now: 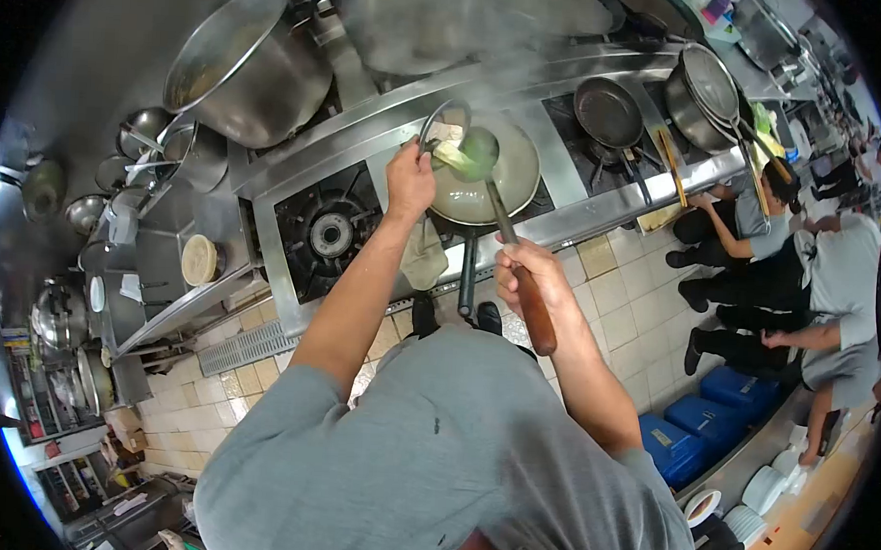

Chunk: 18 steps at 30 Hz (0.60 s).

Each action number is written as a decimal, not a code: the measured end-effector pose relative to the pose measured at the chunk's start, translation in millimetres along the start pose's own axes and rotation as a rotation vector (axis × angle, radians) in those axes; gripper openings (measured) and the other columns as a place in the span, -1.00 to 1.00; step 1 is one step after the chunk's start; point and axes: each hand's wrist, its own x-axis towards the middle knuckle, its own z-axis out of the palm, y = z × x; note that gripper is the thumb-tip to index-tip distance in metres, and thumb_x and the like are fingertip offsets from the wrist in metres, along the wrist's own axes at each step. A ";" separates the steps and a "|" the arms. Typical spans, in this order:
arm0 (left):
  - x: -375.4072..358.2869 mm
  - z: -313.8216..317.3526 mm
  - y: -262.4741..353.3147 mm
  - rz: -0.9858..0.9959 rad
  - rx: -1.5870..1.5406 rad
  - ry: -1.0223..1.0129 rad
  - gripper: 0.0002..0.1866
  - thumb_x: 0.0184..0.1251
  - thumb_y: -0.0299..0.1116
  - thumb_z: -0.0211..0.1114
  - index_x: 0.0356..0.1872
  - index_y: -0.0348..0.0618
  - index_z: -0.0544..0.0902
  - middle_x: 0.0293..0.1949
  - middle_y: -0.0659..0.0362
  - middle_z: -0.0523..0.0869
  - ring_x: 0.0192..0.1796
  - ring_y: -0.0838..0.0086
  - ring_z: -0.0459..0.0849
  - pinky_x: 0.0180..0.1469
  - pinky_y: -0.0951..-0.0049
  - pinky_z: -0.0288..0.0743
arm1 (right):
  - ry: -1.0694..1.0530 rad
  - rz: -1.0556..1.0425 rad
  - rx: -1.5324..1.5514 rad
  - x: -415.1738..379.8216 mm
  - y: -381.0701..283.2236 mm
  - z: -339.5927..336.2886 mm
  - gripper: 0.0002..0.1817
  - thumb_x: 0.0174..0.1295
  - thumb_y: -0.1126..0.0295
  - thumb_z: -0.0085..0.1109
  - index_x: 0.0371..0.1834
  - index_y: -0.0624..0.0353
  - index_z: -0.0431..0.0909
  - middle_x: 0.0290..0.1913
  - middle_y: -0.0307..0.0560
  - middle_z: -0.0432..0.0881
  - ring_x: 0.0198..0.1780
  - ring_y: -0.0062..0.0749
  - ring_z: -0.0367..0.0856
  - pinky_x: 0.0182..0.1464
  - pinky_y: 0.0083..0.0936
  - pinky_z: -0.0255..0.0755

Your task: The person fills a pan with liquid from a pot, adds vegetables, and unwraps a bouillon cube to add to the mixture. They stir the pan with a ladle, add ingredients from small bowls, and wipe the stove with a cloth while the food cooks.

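Note:
My left hand is closed on the edge of a small round bowl, tilted over the pan. Pale and light-green vegetable pieces lie at its mouth, against the ladle. My right hand is wrapped round the wooden handle of a long ladle. The ladle's head is over the pan, close to the bowl, and is partly blurred by steam. The wide pan sits on the stove with its dark handle pointing towards me. A pale cloth hangs by the stove's front edge.
An unused burner lies left of the pan. To the right are a dark skillet and a steel pot. A large stockpot stands behind left. Several people and blue bins are at right.

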 end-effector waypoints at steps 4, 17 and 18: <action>4.8 31.0 11.2 0.177 0.188 -0.045 -0.82 0.29 -0.59 0.20 -0.13 -0.47 0.61 0.02 -0.31 0.67 0.02 -0.18 0.66 0.14 0.05 0.55 | -0.053 0.029 0.123 -8.5 -14.4 -25.3 -0.75 0.35 0.42 0.19 0.01 0.14 0.38 -0.34 -0.22 0.48 -0.52 -0.55 0.46 -0.56 -0.57 0.27; 6.0 30.5 63.7 0.086 0.355 0.114 -0.87 0.34 -0.59 0.16 -0.16 -0.46 0.56 0.02 -0.30 0.67 0.03 -0.12 0.70 0.10 0.12 0.63 | -0.052 -0.027 -0.392 -24.2 -44.7 -78.7 -0.73 0.25 0.50 0.12 0.00 0.28 0.42 -0.36 -0.10 0.54 -0.56 -0.43 0.50 -0.48 -0.44 0.45; -0.4 20.1 69.0 -0.123 0.283 0.135 -0.90 0.37 -0.58 0.18 -0.19 -0.44 0.56 0.08 -0.28 0.67 -0.02 -0.09 0.73 0.06 0.14 0.68 | -0.024 -0.071 -0.608 -29.4 -47.6 -77.5 -0.68 0.25 0.52 0.11 0.08 0.31 0.41 -0.33 -0.09 0.55 -0.51 -0.40 0.54 -0.44 -0.43 0.48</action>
